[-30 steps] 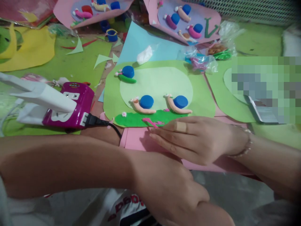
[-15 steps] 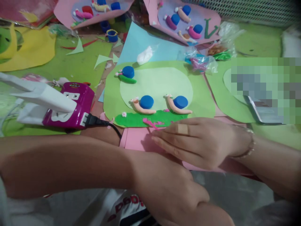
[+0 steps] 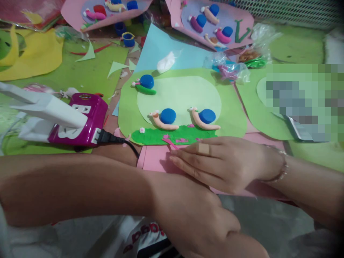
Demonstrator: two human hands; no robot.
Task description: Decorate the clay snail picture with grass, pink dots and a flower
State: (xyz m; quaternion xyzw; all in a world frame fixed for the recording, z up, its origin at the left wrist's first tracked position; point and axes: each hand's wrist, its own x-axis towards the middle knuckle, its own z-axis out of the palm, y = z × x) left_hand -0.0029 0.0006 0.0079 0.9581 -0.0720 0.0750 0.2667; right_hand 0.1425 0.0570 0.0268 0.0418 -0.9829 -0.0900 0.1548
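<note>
My right hand, with a tan bandage on one finger, pinches a thin pink modelling tool. The tool's tip touches pink clay bits on the green clay strip. That strip runs along the lower edge of a green card with a paler oval. Two peach clay snails with blue cap shells, a left one and a right one, sit above the strip. A green-bodied snail lies higher up. My left hand is curled closed below the card; its fingertips are hidden.
At left stands a purple power strip with a white plug and a black cord. Pink cards with more snails, bagged clay and paper scraps lie behind. A partly blurred phone rests at right.
My right hand has shifted slightly left, and the pink tool's shaft has moved with it. More pink bits show on the green strip. My left hand has hardly moved.
</note>
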